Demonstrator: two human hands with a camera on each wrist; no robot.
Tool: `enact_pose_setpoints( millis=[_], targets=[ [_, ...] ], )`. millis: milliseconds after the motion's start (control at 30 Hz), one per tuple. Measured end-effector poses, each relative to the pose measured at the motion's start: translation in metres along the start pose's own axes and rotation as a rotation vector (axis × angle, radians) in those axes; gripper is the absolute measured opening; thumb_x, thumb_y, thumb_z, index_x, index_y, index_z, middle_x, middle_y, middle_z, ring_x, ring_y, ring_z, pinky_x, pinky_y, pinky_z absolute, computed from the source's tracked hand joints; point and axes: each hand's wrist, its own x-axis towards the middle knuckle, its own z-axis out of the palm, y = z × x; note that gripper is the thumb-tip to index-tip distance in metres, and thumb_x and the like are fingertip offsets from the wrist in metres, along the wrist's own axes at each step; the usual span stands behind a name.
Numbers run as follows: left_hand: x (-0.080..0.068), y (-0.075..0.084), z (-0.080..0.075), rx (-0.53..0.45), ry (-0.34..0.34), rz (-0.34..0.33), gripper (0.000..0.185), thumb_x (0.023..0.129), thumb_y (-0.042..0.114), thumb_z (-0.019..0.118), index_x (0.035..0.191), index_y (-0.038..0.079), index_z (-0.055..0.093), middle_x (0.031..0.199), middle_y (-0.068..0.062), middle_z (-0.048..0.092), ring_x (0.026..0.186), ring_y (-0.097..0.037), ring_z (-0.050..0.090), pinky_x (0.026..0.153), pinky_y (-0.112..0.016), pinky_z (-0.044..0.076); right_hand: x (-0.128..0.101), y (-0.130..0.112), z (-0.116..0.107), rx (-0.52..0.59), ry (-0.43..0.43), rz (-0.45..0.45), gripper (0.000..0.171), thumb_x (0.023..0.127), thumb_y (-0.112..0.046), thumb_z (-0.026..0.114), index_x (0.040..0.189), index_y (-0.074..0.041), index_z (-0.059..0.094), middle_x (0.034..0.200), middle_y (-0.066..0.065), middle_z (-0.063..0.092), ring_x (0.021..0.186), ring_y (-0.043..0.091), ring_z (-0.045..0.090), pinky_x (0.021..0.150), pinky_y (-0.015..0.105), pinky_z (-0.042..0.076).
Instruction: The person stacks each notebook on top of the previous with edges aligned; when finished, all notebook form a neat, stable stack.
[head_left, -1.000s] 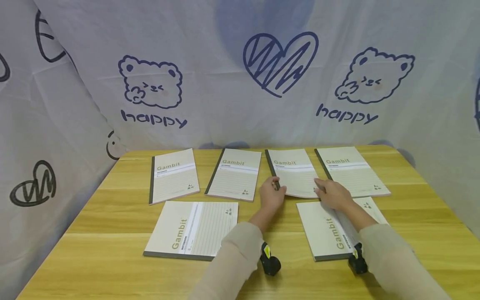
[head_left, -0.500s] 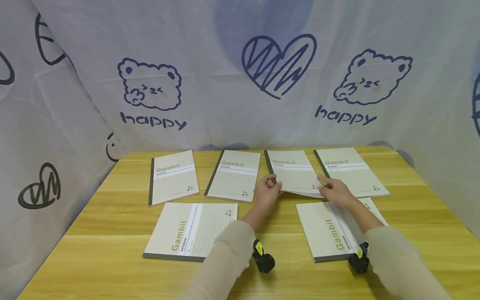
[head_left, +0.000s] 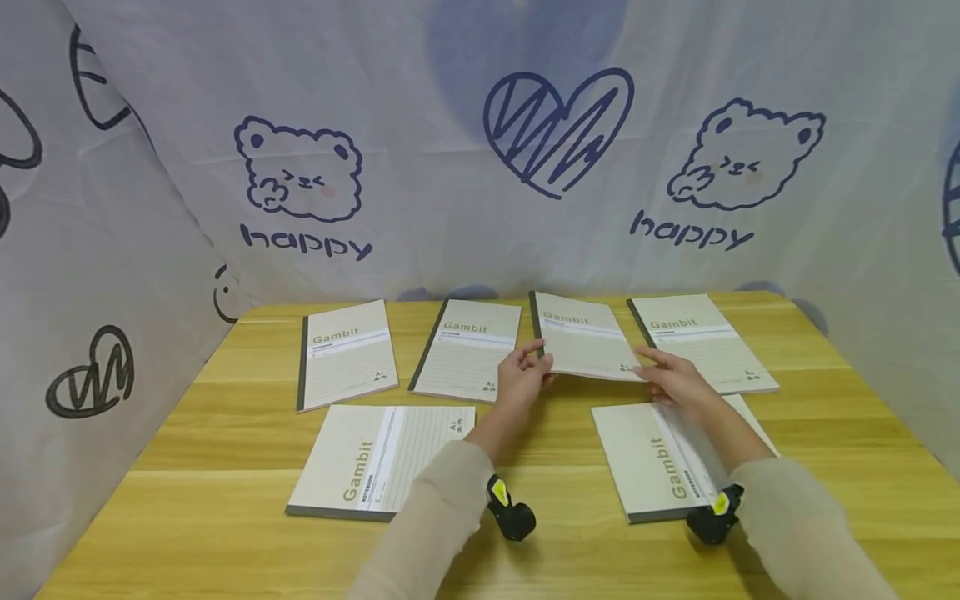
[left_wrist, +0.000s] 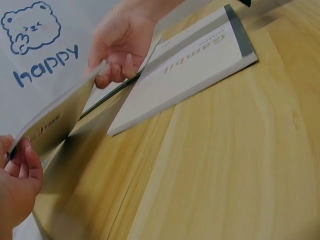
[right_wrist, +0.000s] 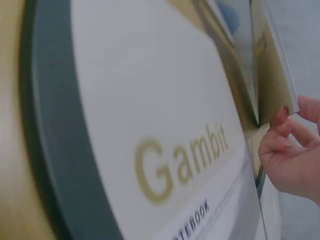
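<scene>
A cream Gambit notebook [head_left: 585, 337] with a dark spine is tilted, its near edge raised off the table. My left hand [head_left: 521, 375] pinches its near left corner by the spine, and my right hand [head_left: 677, 379] pinches the near right corner. The left wrist view shows the shaded underside of this notebook [left_wrist: 62, 117] between both hands. In the right wrist view, the fingers [right_wrist: 282, 125] hold its corner. Below my right forearm lies another notebook [head_left: 645, 462], sideways and partly covered by that arm. It fills much of the right wrist view.
Along the table's back lie a far-left notebook [head_left: 348, 354], a second notebook [head_left: 468, 350] and a far-right notebook [head_left: 701, 342]. A sideways notebook [head_left: 378, 458] lies front left, partly under my left sleeve. A printed cloth [head_left: 442, 200] hangs behind the wooden table [head_left: 225, 550].
Both hands have raised the near edge of the third back-row notebook, which lay nearly flat before. My left hand has shifted slightly left and up. The other notebooks stay put.
</scene>
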Motion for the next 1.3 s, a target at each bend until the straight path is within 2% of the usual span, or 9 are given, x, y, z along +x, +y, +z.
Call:
enact_pose_setpoints(
  millis=[100,267,533,833,1033,1300],
  targets=[
    [0.001,0.002,-0.009,0.019,-0.044,0.022,0.033,0.088,0.002,0.058,0.12,-0.001,0.057,0.068,0.004,0.05,0.056,-0.005,0.055,0.062,-0.017,0.052,-0.003,-0.001,0.004,0.057,-0.008,-0.023,0.06,0.095,-0.013,0.048,0.147,-0.004,0.019,0.067,-0.013,0.041,0.056,0.0,0.038,0.049,0.015,0.032],
    [0.002,0.005,-0.025,0.077,-0.118,0.064,0.034,0.089,0.002,0.058,0.123,-0.001,0.056,0.068,0.005,0.049,0.059,-0.005,0.055,0.067,-0.021,0.054,-0.006,-0.001,0.014,0.075,-0.017,-0.088,0.058,0.095,-0.012,0.049,0.145,0.0,0.023,0.071,-0.014,0.04,0.056,0.002,0.035,0.051,0.016,0.03],
    [0.007,0.01,-0.05,0.122,-0.18,0.124,0.035,0.089,0.0,0.056,0.124,-0.004,0.054,0.066,0.007,0.05,0.06,-0.002,0.055,0.063,-0.016,0.051,-0.009,-0.004,0.038,0.123,0.046,-0.162,0.054,0.093,-0.011,0.053,0.14,0.003,0.032,0.073,-0.015,0.044,0.058,0.001,0.039,0.051,0.016,0.034],
    [0.002,0.023,-0.082,0.154,-0.201,0.13,0.036,0.09,0.001,0.055,0.126,-0.001,0.054,0.069,0.007,0.05,0.065,-0.002,0.056,0.07,-0.022,0.054,-0.014,-0.013,0.068,0.143,0.073,-0.183,0.051,0.092,-0.009,0.054,0.14,0.0,0.037,0.077,-0.015,0.045,0.058,0.001,0.039,0.053,0.016,0.035],
    [0.001,0.03,-0.105,0.213,-0.221,0.116,0.037,0.092,0.003,0.054,0.128,0.0,0.051,0.072,0.007,0.052,0.067,-0.002,0.056,0.069,-0.019,0.053,-0.017,-0.021,0.09,0.171,0.085,-0.177,0.051,0.09,-0.007,0.057,0.138,-0.002,0.041,0.077,-0.016,0.046,0.057,0.001,0.038,0.053,0.015,0.036],
    [0.002,0.035,-0.134,0.273,-0.215,0.11,0.038,0.092,0.003,0.053,0.129,-0.003,0.05,0.073,0.008,0.053,0.066,-0.001,0.056,0.067,-0.017,0.052,-0.01,-0.024,0.117,0.18,0.099,-0.168,0.048,0.088,-0.005,0.06,0.134,-0.002,0.047,0.076,-0.014,0.048,0.057,0.001,0.04,0.052,0.016,0.037]
  ],
)
